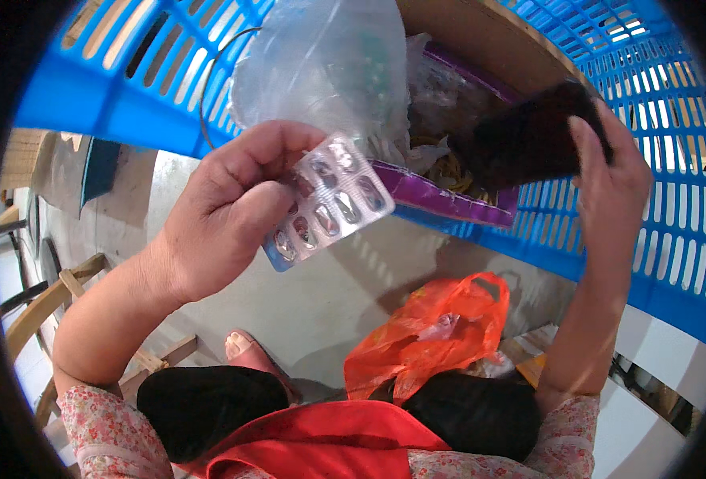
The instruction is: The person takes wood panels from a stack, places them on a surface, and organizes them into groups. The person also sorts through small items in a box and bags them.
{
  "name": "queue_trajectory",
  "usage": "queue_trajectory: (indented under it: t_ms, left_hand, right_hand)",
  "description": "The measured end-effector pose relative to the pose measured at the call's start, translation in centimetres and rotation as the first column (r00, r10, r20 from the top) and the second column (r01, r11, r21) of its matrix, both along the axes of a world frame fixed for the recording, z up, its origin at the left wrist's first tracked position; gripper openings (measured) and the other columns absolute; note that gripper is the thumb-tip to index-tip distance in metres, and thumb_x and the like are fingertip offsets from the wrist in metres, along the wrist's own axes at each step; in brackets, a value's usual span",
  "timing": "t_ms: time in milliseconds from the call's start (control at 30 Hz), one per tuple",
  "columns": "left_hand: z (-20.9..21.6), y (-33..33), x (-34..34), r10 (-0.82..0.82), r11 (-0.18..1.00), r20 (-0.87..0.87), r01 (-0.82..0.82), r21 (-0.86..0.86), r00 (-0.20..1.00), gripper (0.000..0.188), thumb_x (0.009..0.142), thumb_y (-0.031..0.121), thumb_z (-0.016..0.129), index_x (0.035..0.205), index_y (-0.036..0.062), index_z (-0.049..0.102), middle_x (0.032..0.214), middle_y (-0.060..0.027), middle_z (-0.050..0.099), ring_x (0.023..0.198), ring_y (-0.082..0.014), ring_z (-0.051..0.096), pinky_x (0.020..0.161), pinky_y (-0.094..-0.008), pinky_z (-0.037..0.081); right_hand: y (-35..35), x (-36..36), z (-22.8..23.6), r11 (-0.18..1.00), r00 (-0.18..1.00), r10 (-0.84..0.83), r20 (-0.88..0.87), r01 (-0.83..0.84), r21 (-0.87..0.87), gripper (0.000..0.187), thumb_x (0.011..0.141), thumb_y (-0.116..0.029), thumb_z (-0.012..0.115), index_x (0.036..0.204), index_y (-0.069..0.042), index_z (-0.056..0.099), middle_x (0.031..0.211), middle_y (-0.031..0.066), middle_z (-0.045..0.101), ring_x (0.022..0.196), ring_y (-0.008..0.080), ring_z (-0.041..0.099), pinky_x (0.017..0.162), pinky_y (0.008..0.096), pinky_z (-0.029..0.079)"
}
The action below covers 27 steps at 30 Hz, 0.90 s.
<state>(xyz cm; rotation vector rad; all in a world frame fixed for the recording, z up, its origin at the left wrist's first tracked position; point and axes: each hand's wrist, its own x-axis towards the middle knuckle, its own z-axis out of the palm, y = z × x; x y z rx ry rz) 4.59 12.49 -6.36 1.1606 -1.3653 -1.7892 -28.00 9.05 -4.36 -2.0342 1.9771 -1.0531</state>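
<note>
My left hand (213, 211) is closed, pinching a silver blister pack (333, 206) between thumb and bent fingers. Rows of clear bubbles face up on the pack, and several look crumpled. On the right, my right hand (615, 172) grips a flat black smartphone (532, 137), its dark face tilted toward me. The phone is over the edge of an open purple-edged box (441, 198), partly covering it. Inside that box lie clear plastic wrappings (444, 96) and yellowish small items that I cannot make out.
Blue slatted plastic baskets (109, 102) curve around the far side. A cloudy plastic bag (317, 68) and brown cardboard (488, 36) stand at the back. Below, an orange-red carrier bag (429, 339) is near my knees. Wooden chair parts (29, 323) are at the left.
</note>
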Motion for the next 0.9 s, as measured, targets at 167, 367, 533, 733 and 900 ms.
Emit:
queue_trajectory:
  t_ms: [167, 367, 533, 733, 900]
  left_hand:
    - [-2.1, 1.5, 1.7, 0.152, 0.985, 0.001, -0.152, 0.075, 0.988, 0.044, 0.092, -0.004, 0.051, 0.136, 0.0005, 0.047, 0.12, -0.0052, 0.062, 0.103, -0.0126, 0.06, 0.089, -0.0267, 0.049]
    - [-3.4, 1.9, 1.1, 0.278, 0.945, -0.123, -0.248, 0.212, 0.953, 0.046, 0.093, -0.002, 0.049, 0.139, 0.0003, 0.045, 0.124, -0.0055, 0.061, 0.106, -0.0144, 0.06, 0.091, -0.0286, 0.05]
    - [-3.8, 1.7, 1.4, 0.291, 0.939, -0.233, -0.231, 0.255, 0.928, 0.048, 0.092, -0.003, 0.048, 0.14, -0.0006, 0.043, 0.128, -0.0088, 0.059, 0.111, -0.016, 0.06, 0.097, -0.031, 0.048]
    - [-4.8, 2.5, 2.3, 0.316, 0.92, -0.143, -0.267, 0.287, 0.938, 0.045, 0.087, -0.005, 0.046, 0.132, -0.0019, 0.051, 0.116, -0.0066, 0.064, 0.1, -0.0145, 0.063, 0.088, -0.0286, 0.05]
    - [-4.5, 3.1, 2.0, 0.147, 0.961, -0.023, -0.137, 0.238, 0.989, 0.044, 0.079, -0.007, 0.043, 0.119, -0.0013, 0.06, 0.099, -0.004, 0.067, 0.086, -0.0119, 0.062, 0.077, -0.027, 0.051]
  right_hand:
    - [-5.2, 0.8, -6.0, 0.881, 0.775, 0.472, -0.42, -0.421, 0.214, 0.03, 0.09, -0.022, 0.068, 0.108, 0.002, 0.068, 0.11, 0.0215, 0.067, 0.102, 0.0366, 0.064, 0.089, 0.0399, 0.051]
    - [-10.4, 0.9, -14.6, 0.742, 0.749, 0.562, -0.352, -0.269, 0.614, 0.03, 0.092, -0.026, 0.064, 0.111, -0.003, 0.068, 0.107, 0.0223, 0.067, 0.106, 0.0362, 0.062, 0.092, 0.041, 0.05]
    - [-8.8, -1.9, -16.0, 0.927, 0.471, 0.374, -0.799, -0.179, 0.329, 0.025, 0.091, -0.031, 0.065, 0.101, -0.008, 0.07, 0.1, 0.0172, 0.07, 0.096, 0.0364, 0.067, 0.078, 0.0398, 0.054]
    - [-4.6, 10.4, -0.9, 0.67, 0.716, 0.675, -0.178, -0.696, -0.259, 0.019, 0.081, -0.012, 0.076, 0.093, -0.001, 0.066, 0.096, 0.0113, 0.067, 0.084, 0.0298, 0.065, 0.073, 0.0374, 0.053]
    - [-7.1, 15.6, -6.8, 0.586, 0.567, 0.736, -0.371, -0.807, -0.069, 0.043, 0.079, -0.029, 0.075, 0.117, -0.01, 0.065, 0.123, 0.0116, 0.061, 0.12, 0.0312, 0.054, 0.1, 0.0426, 0.044]
